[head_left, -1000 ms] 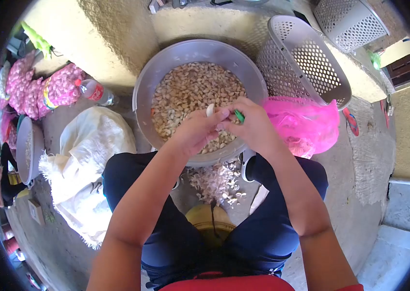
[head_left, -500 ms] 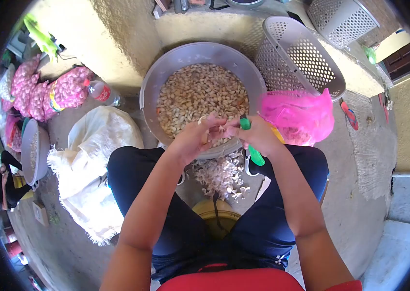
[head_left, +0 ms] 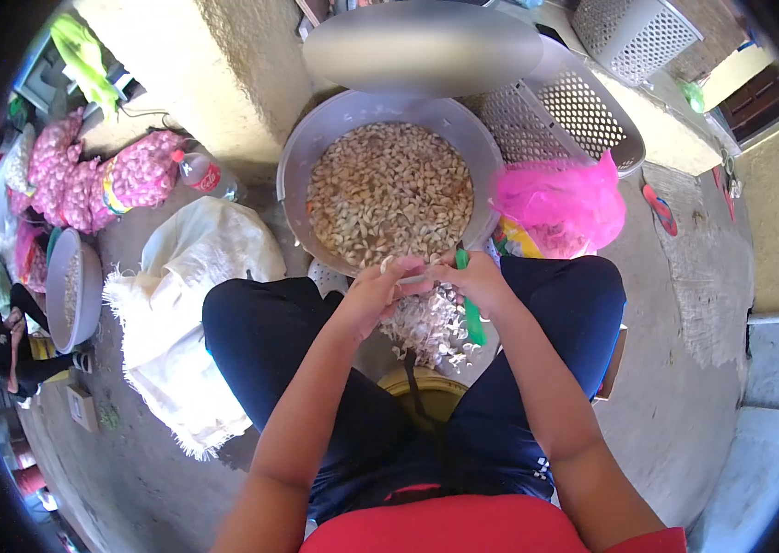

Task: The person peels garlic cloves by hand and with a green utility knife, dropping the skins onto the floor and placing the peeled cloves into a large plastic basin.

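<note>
Over the near rim of a large grey basin (head_left: 290, 198), my two hands meet. My left hand (head_left: 373, 297) is closed in a pinch on a pale garlic clove (head_left: 413, 278), partly covered by the fingers. My right hand (head_left: 483, 284) grips a green-handled knife (head_left: 473, 321), the handle pointing down toward me; its blade is hidden. Many garlic cloves (head_left: 389, 189) lie in the basin, seemingly in water. Below my hands, a heap of papery garlic peelings (head_left: 431, 327) lies on the floor between my legs.
A white woven sack (head_left: 182, 323) lies left of my knee. Pink mesh bags of garlic (head_left: 136, 175) and a cola bottle (head_left: 210, 175) are beyond it. A pink bag (head_left: 569, 207) and perforated basket (head_left: 583, 111) stand right. Another person (head_left: 16, 346) sits far left.
Both hands have drawn back toward me, from over the cloves to the basin's near rim. The knife handle hangs lower. A blurred oval patch now covers the area above the basin.
</note>
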{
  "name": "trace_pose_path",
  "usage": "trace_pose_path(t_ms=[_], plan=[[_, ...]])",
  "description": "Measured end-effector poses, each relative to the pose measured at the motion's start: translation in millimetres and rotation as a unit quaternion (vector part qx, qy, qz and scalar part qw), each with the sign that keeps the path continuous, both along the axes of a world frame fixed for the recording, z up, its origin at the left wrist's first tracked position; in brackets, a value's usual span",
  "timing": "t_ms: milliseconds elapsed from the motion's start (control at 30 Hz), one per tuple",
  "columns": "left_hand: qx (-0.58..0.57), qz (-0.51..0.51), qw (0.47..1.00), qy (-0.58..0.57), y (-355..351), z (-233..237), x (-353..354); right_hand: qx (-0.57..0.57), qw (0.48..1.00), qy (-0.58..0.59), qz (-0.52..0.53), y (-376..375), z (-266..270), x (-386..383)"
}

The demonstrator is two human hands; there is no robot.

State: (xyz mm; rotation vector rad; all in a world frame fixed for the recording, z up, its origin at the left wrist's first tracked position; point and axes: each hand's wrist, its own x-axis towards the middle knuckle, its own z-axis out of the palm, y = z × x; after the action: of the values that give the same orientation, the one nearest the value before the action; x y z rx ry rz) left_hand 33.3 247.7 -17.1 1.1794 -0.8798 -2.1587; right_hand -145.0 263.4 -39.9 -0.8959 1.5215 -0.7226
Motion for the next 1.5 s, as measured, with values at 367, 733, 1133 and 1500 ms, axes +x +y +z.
trace_pose_path(t_ms=[367, 733, 1133, 1500], plan=[[-0.005, -0.03, 1.0, 0.001, 3.3, -30.4, 23.3, -0.047, 0.835, 0.396, 0.379, 6.5, -66.5, 20.1], [0.079, -0.03, 0.962, 0.258, 10.6, -17.2, 30.2, 0.062, 0.844, 0.425, 0.321, 17.2, -123.7, 49.3], [-0.082, 0.04, 0.982, 0.163, 44.6, 59.4, 16.8, -0.026, 0.917, 0.319, 0.239, 6.2, -81.6, 26.3], [-0.172, 0.043, 0.982, 0.057, 25.7, 36.4, 52.0, -0.145, 0.953, 0.098, 0.248, 46.9, 44.0, 8.6]])
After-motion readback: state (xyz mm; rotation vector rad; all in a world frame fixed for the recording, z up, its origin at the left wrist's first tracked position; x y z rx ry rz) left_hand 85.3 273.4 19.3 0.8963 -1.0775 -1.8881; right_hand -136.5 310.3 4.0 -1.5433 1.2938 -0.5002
